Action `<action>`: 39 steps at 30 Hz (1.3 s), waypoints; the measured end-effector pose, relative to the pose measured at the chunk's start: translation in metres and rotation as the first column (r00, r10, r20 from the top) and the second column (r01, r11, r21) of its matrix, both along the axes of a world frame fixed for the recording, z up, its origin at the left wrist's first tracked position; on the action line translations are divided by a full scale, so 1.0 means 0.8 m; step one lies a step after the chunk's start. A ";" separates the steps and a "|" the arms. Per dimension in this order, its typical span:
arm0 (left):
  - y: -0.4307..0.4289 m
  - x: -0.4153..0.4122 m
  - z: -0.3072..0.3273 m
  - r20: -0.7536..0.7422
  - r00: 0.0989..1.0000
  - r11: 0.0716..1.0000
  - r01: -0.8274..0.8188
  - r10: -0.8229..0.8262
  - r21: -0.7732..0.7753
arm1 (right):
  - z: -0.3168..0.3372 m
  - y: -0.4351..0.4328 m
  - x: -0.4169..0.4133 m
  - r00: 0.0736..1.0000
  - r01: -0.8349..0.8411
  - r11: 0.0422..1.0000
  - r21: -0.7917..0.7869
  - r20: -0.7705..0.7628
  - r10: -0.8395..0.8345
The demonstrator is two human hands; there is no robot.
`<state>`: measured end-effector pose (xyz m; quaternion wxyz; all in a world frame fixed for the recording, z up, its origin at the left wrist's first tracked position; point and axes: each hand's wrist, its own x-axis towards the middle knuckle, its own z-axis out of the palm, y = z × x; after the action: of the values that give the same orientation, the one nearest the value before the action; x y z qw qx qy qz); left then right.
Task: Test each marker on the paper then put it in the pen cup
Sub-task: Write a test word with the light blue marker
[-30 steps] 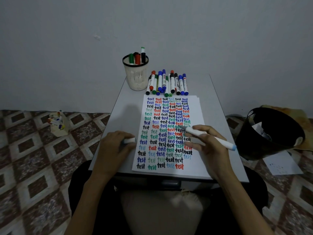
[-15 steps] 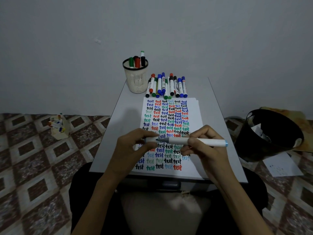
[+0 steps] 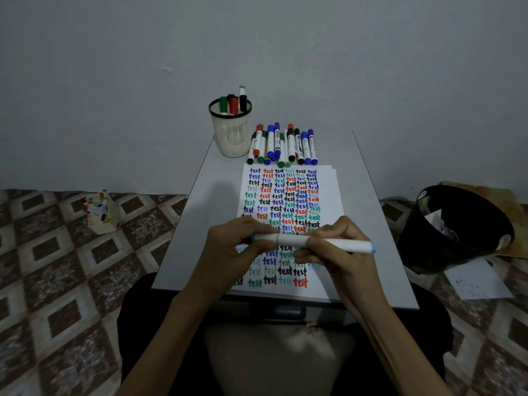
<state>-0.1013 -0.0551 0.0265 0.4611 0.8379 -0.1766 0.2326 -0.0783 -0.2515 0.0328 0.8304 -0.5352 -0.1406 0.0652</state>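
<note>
Left hand (image 3: 228, 252) pinches the cap end of the pale-blue marker (image 3: 297, 240), held level over the paper (image 3: 328, 190), right hand (image 3: 340, 252) grasping its barrel; I read this as recapping, and next it needs lifting to the pen cup (image 3: 231, 135), back-left on the bench (image 3: 200, 201).

The white mesh pen cup (image 3: 232, 135) stands at the far left of the small grey table (image 3: 204, 224), with the row of capped markers (image 3: 284, 145) just right of it and the white paper sheet (image 3: 328, 197) before them. Above the sheet's near half, a white felt marker (image 3: 291, 240) lies crosswise, held between the left hand (image 3: 228, 252) and the right hand (image 3: 337, 252). A black round bin (image 3: 445, 238) stands on the floor to the right.
</note>
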 end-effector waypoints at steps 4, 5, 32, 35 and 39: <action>0.002 0.004 0.000 0.017 1.000 0.999 0.019 -0.019 0.043 | -0.005 0.003 -0.002 0.999 0.025 1.000 0.017 -0.023 -0.024; 0.002 0.005 -0.001 0.004 1.000 0.997 0.027 -0.027 0.069 | -0.006 0.001 -0.001 0.999 0.022 1.000 0.005 -0.030 -0.022; 0.055 0.049 -0.061 -0.256 0.892 0.889 -0.263 0.372 0.375 | 0.051 0.086 0.215 0.729 0.577 0.560 -0.595 0.684 -0.025; 0.055 0.054 -0.065 -0.264 0.888 0.880 -0.252 0.376 0.403 | 0.081 0.124 0.240 0.725 0.570 0.693 -0.441 0.668 -0.171; 0.057 0.056 -0.071 -0.266 0.881 0.877 -0.270 0.392 0.398 | 0.103 0.180 0.274 0.714 0.549 0.792 -0.266 0.642 -0.279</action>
<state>-0.0561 -0.0092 -0.0302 0.2808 0.9513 0.0151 0.1267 0.1411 -0.1079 0.1155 0.5979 -0.7195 -0.2371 -0.2619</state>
